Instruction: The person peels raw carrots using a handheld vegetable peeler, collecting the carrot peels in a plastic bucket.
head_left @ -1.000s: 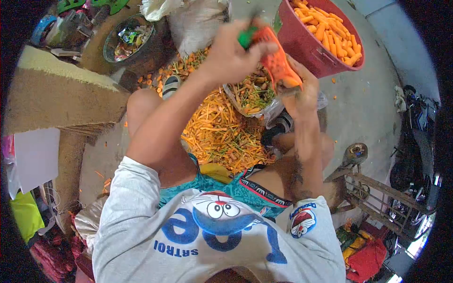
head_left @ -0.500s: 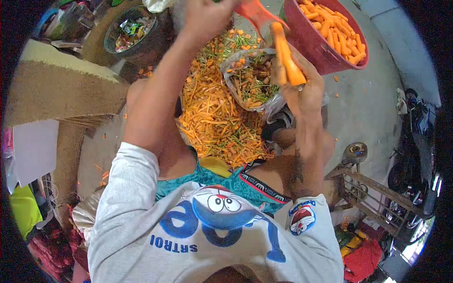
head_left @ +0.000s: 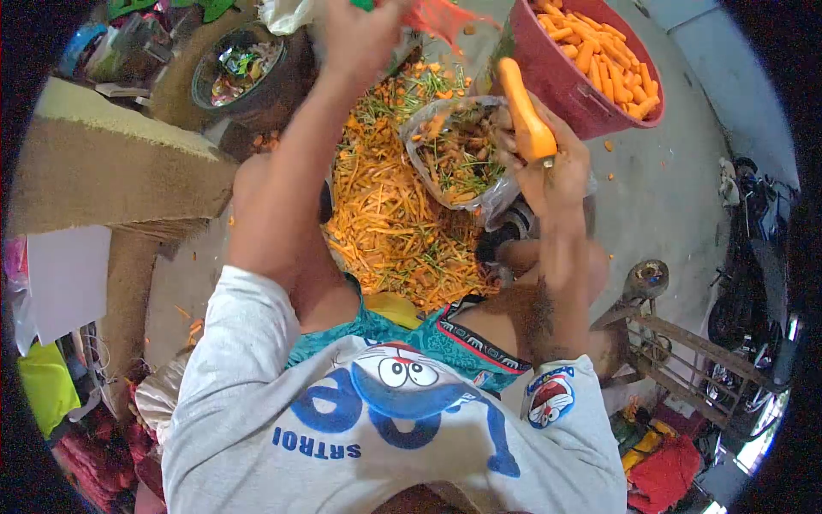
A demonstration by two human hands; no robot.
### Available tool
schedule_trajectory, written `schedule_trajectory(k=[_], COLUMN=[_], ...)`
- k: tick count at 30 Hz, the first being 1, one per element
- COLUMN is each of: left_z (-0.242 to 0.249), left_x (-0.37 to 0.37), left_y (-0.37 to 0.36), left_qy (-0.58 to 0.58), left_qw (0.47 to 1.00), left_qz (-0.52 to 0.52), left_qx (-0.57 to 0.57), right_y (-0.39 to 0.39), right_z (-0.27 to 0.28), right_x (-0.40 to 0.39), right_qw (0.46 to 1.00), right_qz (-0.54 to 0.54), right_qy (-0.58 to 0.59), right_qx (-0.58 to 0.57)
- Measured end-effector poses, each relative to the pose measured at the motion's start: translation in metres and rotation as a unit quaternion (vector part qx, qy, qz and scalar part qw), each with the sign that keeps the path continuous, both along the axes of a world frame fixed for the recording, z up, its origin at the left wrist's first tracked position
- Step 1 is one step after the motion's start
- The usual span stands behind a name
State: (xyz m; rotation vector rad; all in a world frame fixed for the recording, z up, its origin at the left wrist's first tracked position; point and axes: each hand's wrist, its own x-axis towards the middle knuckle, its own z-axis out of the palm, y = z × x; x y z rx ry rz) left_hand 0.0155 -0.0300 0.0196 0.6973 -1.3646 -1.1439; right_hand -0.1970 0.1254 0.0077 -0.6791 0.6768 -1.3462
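Note:
Held upright in my right hand (head_left: 565, 158) is a smooth orange carrot (head_left: 527, 116), its thick end toward me. My left hand (head_left: 364, 34) is raised at the top edge, closed around a red Y-shaped peeler (head_left: 435, 21) that is smeared by motion and partly cut off; a bit of green shows by the fingers. The peeler is apart from the carrot. Below my hands lies a heap of carrot peelings (head_left: 385, 206) mixed with green stalks. A clear plastic bag (head_left: 415, 167) of carrot ends and stalks stands beside the heap, under my right hand.
A red tub (head_left: 565, 90) full of peeled carrots (head_left: 612, 64) stands at the upper right. A dark bin (head_left: 201, 86) with wrappers is at the upper left. A metal rack (head_left: 693, 355) and a motorbike (head_left: 741, 274) are to the right. A brown block (head_left: 111, 167) stands left.
My left hand has drawn the peeler up and to the left, away from the carrot. The carrot has turned slightly and dropped a little in my right hand.

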Motion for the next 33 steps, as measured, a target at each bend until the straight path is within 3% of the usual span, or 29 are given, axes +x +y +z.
schedule_trajectory(k=[2, 3, 4, 5, 6, 8, 10, 11, 12, 14, 16, 18, 20, 21, 22, 23, 24, 26, 28, 30, 32, 33], left_z=[-0.001, 0.003, 0.002, -0.009, -0.008, 0.007, 0.014, 0.01, -0.009, -0.008, -0.002, 0.006, 0.017, 0.016, 0.012, 0.008, 0.006, 0.003, -0.001, -0.003, 0.003, -0.002], left_x=[-0.016, -0.022, -0.027, -0.032, -0.028, -0.007, 0.015, 0.008, -0.001, -0.027, -0.03, -0.02, 0.001, 0.001, -0.002, -0.007, -0.014, -0.026, -0.027, -0.016, 0.002, -0.001], left_y=[0.025, 0.045, 0.057, 0.058, 0.048, 0.011, -0.003, 0.002, 0.004, 0.048, 0.051, 0.044, 0.011, 0.011, 0.012, 0.011, 0.025, 0.067, 0.05, 0.023, -0.004, -0.008], left_qy=[0.061, -0.019, -0.098, -0.014, -0.015, 0.042, -0.054, -0.023, -0.005, -0.038, -0.032, -0.031, -0.08, -0.082, -0.011, 0.061, 0.062, -0.084, -0.057, -0.035, -0.074, -0.087], left_qw=[0.996, 0.979, 0.928, 0.981, 0.982, 0.998, 0.997, 0.997, 0.999, 0.988, 0.986, 0.985, 0.995, 0.995, 0.999, 0.998, 0.998, 0.974, 0.984, 0.99, 0.981, 0.964], left_qz=[-0.051, -0.031, -0.009, -0.051, -0.048, -0.03, 0.029, 0.05, 0.03, -0.013, -0.041, -0.065, 0.052, 0.051, 0.036, 0.02, 0.017, -0.048, -0.034, -0.014, 0.134, 0.183], left_qx=[-0.032, -0.201, -0.361, -0.189, -0.182, -0.035, 0.041, 0.059, 0.042, -0.15, -0.155, -0.157, -0.016, -0.02, -0.015, -0.011, -0.014, -0.206, -0.166, -0.135, -0.116, -0.174], right_y=[0.001, -0.001, 0.0, 0.004, 0.009, 0.009, 0.0, 0.0, 0.001, 0.003, 0.004, 0.012, 0.012, 0.012, 0.009, 0.005, 0.003, 0.004, 0.008, 0.014, 0.013, 0.012], right_z=[0.011, 0.02, 0.023, 0.021, 0.02, 0.013, -0.004, -0.006, -0.005, 0.004, 0.026, 0.023, 0.021, 0.012, 0.006, 0.001, -0.004, 0.002, 0.025, 0.012, 0.01, 0.011], right_x=[0.012, 0.022, 0.026, 0.025, 0.024, 0.012, -0.005, -0.007, -0.007, 0.003, 0.028, 0.025, 0.015, 0.007, 0.001, -0.003, -0.007, -0.003, 0.022, 0.012, 0.013, 0.015], right_qw=[0.996, 0.986, 0.971, 0.97, 0.983, 0.992, 0.981, 0.981, 0.994, 0.999, 0.976, 0.986, 0.993, 0.999, 0.999, 1.0, 0.999, 0.999, 0.974, 0.986, 0.994, 0.993], right_qz=[-0.067, -0.136, -0.201, -0.198, -0.146, -0.091, 0.135, 0.133, 0.069, 0.001, -0.191, -0.138, -0.089, -0.036, 0.018, 0.017, 0.013, 0.005, -0.172, -0.119, -0.072, -0.086], right_qy=[0.019, 0.055, 0.092, 0.094, 0.089, 0.08, -0.118, -0.117, -0.078, -0.037, 0.058, 0.066, 0.07, 0.02, -0.028, -0.025, -0.038, -0.05, 0.075, 0.08, 0.082, 0.066], right_qx=[0.056, 0.074, 0.094, 0.1, 0.072, 0.039, -0.071, -0.076, -0.035, 0.009, 0.081, 0.07, 0.042, 0.028, 0.013, 0.007, 0.003, 0.004, 0.126, 0.082, 0.023, 0.035])
